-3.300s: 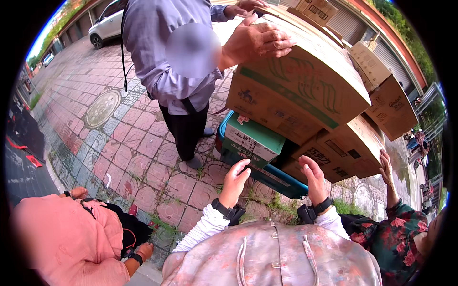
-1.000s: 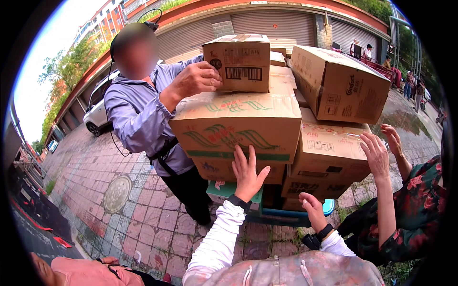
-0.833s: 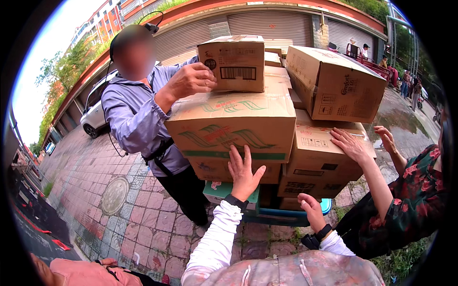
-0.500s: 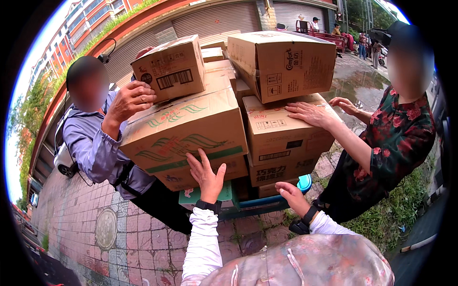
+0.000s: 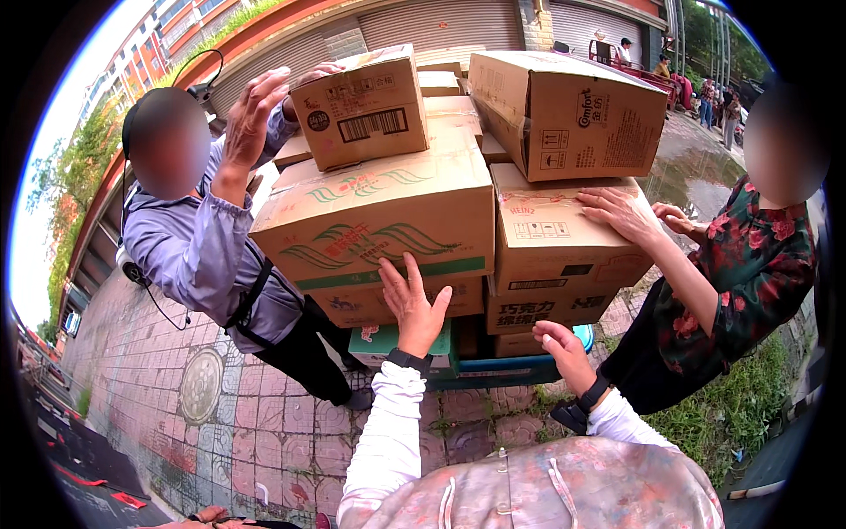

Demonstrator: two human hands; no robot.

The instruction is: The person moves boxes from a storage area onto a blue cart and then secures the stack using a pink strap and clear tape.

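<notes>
A stack of brown cardboard cartons stands in front of me. My left hand (image 5: 416,313) lies with fingers spread against the near face of a large carton with green wave prints (image 5: 374,238), its lower part over the carton beneath (image 5: 397,302). My right hand (image 5: 568,360) hovers by the lower right carton with bold dark lettering (image 5: 560,309), its fingers loosely bent and nothing seen in them. A small carton with a barcode (image 5: 366,110) sits on the wave-print carton. Another taller-placed carton (image 5: 595,123) rests on the right column.
A person in a lilac jacket (image 5: 198,229) stands left, a raised hand beside the small carton. Another in a floral top (image 5: 758,256) rests a hand (image 5: 617,212) on the right column. Below are a green box (image 5: 374,341), a blue tub (image 5: 493,370) and reddish paving (image 5: 273,423).
The stack appears farther right in view. The left co-worker's near hand has lifted off the small carton. My left hand stays against the wave-print carton; my right hand stays near the lower right carton.
</notes>
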